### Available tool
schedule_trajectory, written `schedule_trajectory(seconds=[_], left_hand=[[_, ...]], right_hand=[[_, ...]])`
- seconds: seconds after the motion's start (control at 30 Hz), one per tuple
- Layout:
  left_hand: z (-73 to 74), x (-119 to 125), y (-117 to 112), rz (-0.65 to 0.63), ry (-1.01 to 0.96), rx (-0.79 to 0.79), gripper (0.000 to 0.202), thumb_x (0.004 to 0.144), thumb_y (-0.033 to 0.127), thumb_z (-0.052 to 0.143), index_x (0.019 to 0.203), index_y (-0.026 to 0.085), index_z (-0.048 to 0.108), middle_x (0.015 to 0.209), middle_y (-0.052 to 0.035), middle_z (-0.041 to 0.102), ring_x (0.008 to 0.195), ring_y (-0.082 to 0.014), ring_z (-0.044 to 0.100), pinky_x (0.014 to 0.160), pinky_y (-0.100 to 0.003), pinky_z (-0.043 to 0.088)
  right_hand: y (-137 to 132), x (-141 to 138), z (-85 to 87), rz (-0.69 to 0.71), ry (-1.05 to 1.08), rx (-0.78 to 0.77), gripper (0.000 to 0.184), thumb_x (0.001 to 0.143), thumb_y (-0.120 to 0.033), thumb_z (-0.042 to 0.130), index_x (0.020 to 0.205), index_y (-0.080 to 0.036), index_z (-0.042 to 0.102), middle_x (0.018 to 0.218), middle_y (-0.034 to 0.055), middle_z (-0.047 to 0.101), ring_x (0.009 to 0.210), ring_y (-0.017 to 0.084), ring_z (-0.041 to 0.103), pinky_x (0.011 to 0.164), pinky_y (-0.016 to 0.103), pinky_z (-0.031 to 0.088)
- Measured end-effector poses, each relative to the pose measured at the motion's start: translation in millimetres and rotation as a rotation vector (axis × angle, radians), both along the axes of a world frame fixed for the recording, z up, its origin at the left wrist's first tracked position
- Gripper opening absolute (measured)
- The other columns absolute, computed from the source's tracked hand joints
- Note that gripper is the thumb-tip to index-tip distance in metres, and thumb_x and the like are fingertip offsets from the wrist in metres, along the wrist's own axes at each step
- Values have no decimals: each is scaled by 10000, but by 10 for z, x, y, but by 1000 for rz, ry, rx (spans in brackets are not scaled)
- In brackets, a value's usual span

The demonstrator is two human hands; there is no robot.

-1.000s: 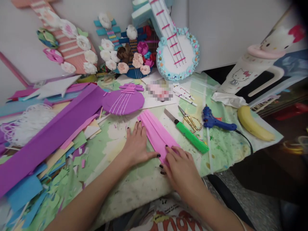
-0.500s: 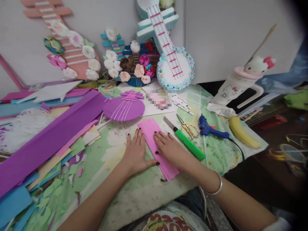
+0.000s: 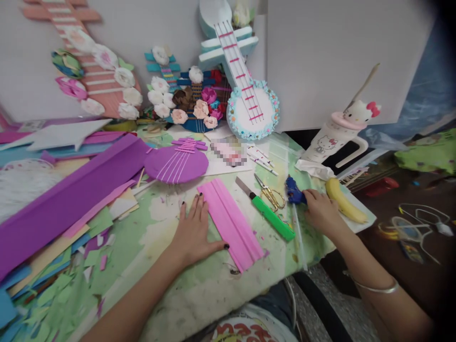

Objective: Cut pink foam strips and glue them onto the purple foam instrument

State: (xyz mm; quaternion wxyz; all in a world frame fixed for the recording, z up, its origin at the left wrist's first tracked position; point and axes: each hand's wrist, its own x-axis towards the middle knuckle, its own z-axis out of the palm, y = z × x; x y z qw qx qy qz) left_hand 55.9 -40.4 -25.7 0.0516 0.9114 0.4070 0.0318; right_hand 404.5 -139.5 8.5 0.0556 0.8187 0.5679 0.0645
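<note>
Our left hand (image 3: 194, 230) lies flat and spread on the table (image 3: 213, 285), thumb against the pink pleated paper (image 3: 231, 223); our right hand (image 3: 320, 211) grips the blue glue gun (image 3: 292, 189). We judge the unpinned pleats could spring open, or the gun's nozzle could snag the scissors (image 3: 270, 195) beside it.

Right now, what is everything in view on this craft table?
folded paper: one, pink, table centre
utility knife: one, green, right of the paper
scissors: one pair, gold handles, beside the knife
glue gun: one, blue, at the right hand
banana: one, yellow, right edge
Hello Kitty cup: one, white, far right
purple foam guitar: one, purple, behind the paper
white foam guitar: one, white and blue, against wall
foam sheet: one, purple, left
paper scraps: many, mostly green, near left
left hand: one, flat beside the paper
right hand: one, on the glue gun
</note>
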Motion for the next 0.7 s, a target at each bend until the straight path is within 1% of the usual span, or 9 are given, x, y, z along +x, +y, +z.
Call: schedule_trajectory(seconds=[0.1, 0.2, 0.33, 0.4, 0.47, 0.53, 0.6, 0.63, 0.7], left_hand=[[5, -1, -6, 3, 0, -3, 1177, 637, 853, 346, 1398, -43, 285, 1501, -295, 147, 1414, -387, 89, 1111, -594, 35], [9, -4, -10, 11, 1, -10, 1175, 630, 856, 351, 1407, -22, 282, 1504, -288, 152, 1415, -382, 93, 1115, -581, 23], [14, -14, -19, 7, 5, -20, 1182, 640, 859, 326, 1410, -36, 268, 1498, -300, 148, 1413, -388, 93, 1107, -598, 22], [15, -22, -26, 4, 4, -23, 1178, 646, 858, 318, 1415, -33, 258, 1497, -297, 157, 1412, -391, 91, 1102, -610, 19], [19, -27, -32, 8, 3, -26, 1170, 650, 855, 318, 1423, -21, 248, 1501, -284, 159, 1413, -389, 89, 1101, -612, 12], [27, -28, -36, 16, 8, -39, 1166, 653, 853, 315, 1429, -14, 236, 1507, -273, 150, 1414, -385, 88, 1105, -606, 5], [37, -24, -38, 25, 15, -53, 1171, 650, 857, 308, 1434, -9, 227, 1511, -265, 144, 1415, -380, 88, 1112, -595, 3], [42, -22, -38, 27, 17, -58, 1173, 647, 859, 307, 1436, -4, 225, 1511, -262, 146, 1416, -377, 89, 1115, -588, 3], [45, -18, -38, 30, 19, -61, 1177, 641, 864, 308, 1437, 0, 228, 1511, -260, 151, 1417, -374, 88, 1119, -582, 4]], right_hand=[[62, 94, -67, 35, 10, 14, 411, 754, -124, 482, 1160, -148, 544, 1222, 163, 561, 1071, 306, 515, 800, 397, 389], [116, 135, -49, 63, 21, 31, 328, 747, -179, 518, 1072, -181, 561, 1106, 142, 614, 1022, 300, 540, 781, 402, 376], [81, 189, 43, 76, 47, 135, 239, 763, -243, 520, 996, -202, 546, 1002, 161, 623, 936, 314, 575, 749, 433, 381], [23, 199, 120, 54, 67, 225, 266, 772, -252, 496, 1033, -207, 516, 996, 181, 607, 909, 321, 584, 712, 430, 406], [-40, 146, 230, 8, 117, 346, 323, 757, -263, 502, 1077, -224, 497, 965, 172, 601, 876, 323, 590, 686, 430, 427], [-82, -11, 368, -93, 266, 527, 320, 724, -279, 545, 1042, -249, 534, 841, 124, 606, 772, 304, 591, 655, 432, 429], [-74, -281, 506, -198, 546, 696, 186, 727, -299, 579, 907, -254, 590, 679, 59, 570, 584, 222, 541, 555, 374, 407], [-45, -448, 563, -167, 757, 730, 115, 767, -332, 560, 827, -237, 589, 602, 32, 532, 502, 179, 485, 497, 334, 376], [67, -807, 627, -31, 1206, 657, 192, 839, -395, 509, 827, -217, 580, 488, -28, 448, 410, 124, 379, 415, 268, 283]])
